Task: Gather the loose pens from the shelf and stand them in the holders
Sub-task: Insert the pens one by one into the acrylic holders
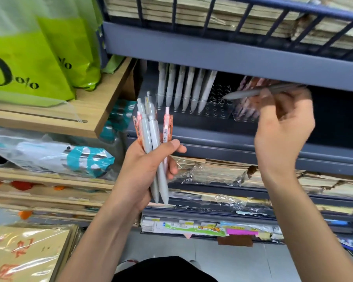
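Note:
My left hand [149, 171] grips a bundle of pens [153, 143], several grey and some pink-orange, their clicker ends pointing up. My right hand [283, 127] pinches a single grey pen [251, 93] held nearly level, its tip pointing left just above the clear holder [214, 107]. That holder sits on the dark blue shelf [212, 129] and has several grey pens [183, 88] standing in a row on its left side, with open holes on its right. A second clear holder [245, 115] with pinkish pens stands beside it, partly hidden behind my right hand.
The shelf above [212, 51] overhangs the holders closely. Green plastic bags [29, 58] lie on a wooden shelf [102, 110] to the left. Stacks of wrapped paper goods [222, 174] fill the shelves below.

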Motion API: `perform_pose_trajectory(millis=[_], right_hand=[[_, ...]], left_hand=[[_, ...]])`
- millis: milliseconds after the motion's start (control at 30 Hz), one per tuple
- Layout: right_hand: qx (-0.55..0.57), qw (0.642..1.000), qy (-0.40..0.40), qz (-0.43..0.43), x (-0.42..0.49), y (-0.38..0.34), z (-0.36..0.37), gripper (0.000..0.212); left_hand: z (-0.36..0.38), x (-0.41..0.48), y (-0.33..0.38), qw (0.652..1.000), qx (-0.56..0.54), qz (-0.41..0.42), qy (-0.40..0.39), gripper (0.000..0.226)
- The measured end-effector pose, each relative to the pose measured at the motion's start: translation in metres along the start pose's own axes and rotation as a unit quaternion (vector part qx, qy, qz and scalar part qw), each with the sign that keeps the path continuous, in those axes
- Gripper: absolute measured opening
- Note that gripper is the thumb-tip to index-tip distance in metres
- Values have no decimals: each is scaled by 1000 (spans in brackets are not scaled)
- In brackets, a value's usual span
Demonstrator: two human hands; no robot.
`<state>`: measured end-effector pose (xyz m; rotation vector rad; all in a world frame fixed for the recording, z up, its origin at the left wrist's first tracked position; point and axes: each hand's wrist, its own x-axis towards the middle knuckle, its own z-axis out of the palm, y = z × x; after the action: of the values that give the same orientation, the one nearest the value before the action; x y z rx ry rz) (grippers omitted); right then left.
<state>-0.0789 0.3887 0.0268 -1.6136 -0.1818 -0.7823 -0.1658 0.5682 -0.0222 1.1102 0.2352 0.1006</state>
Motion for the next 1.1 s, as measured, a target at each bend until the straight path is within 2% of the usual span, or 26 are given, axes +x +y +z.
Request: perform_pose_trajectory(millis=[67,133,233,300,367,467,633,800,933,1000,1067,1100], right_hand=[[-72,997,7,-38,-3,6,7,13],[-140,989,1,-56,-2,15,14,10],[-181,978,-34,-102,4,17,29,18],[-217,964,-67,-142,11,19,37,17],[-279,949,-92,-115,21,20,46,23],[-373,914,-136,-77,35,21,56,33],[-392,896,-182,-104,46,22,61,27],[-375,888,-263,-34,56,25,68,20],[-355,888,-290,24,63,22,70,18],[-362,880,-304,44,64,23,67,25],[-379,881,-281,29,59,21,58,27],[-363,896,-255,6,53,18,51,25]], left_hand=[[-1,-1,1,1000,-1,5,-21,27],[-3,-3,1,999,0,10,-31,27],[-4,-6,2,1000,9,9,-25,5],[-7,-8,1,1000,13,14,-21,22],[-8,-9,0,1000,14,20,-9,34],[-8,-10,-2,1000,8,24,-1,28],[-5,-14,-7,1000,3,23,4,25],[1,-17,-12,1000,1,25,14,21],[8,-21,-15,999,3,28,21,18],[11,-24,-17,999,6,27,18,18],[13,-25,-18,1000,11,27,7,14],[14,-26,-19,1000,12,26,2,13]])
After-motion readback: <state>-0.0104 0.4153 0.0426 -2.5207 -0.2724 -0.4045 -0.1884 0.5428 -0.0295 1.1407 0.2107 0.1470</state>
